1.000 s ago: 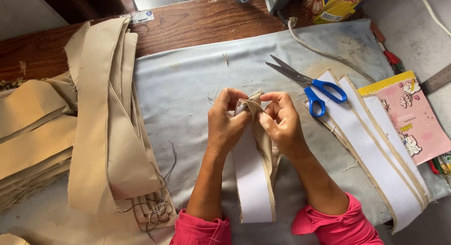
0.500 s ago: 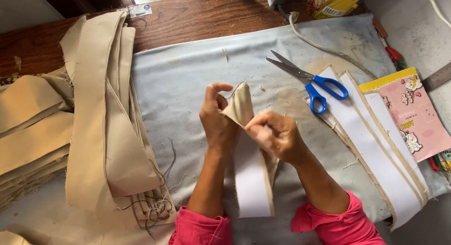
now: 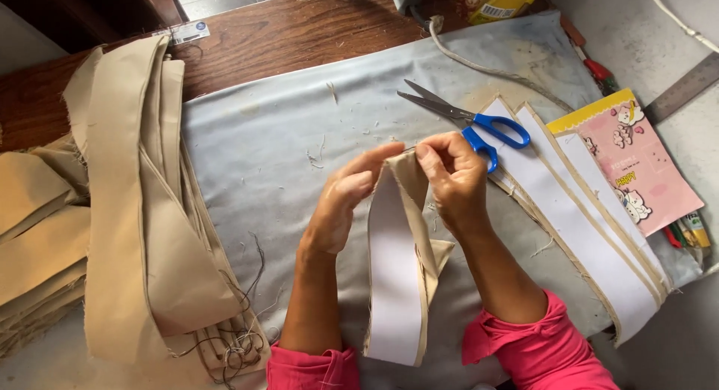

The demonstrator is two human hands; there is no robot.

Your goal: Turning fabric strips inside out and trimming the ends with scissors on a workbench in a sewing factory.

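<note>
My left hand [image 3: 346, 197] and my right hand [image 3: 452, 173] pinch the top end of a long tan fabric strip [image 3: 395, 274] with a white lining, held up over the grey cloth mat [image 3: 277, 135]. The strip hangs down toward me between my forearms, white side up, with a tan flap folded out at its right edge. Blue-handled scissors [image 3: 479, 124] lie shut on the mat just beyond my right hand. Both sleeves are pink.
Long tan fabric strips [image 3: 127, 210] are heaped at the left, with flat tan pieces [image 3: 34, 240] further left. More lined strips [image 3: 577, 218] lie at the right beside a pink and yellow booklet [image 3: 636, 162]. A metal ruler [image 3: 683, 87] and a thick cord [image 3: 487, 64] lie beyond.
My hands have gone from bunching the strip's end between them to pinching its top corner. The strip now hangs straighter with its white side showing.
</note>
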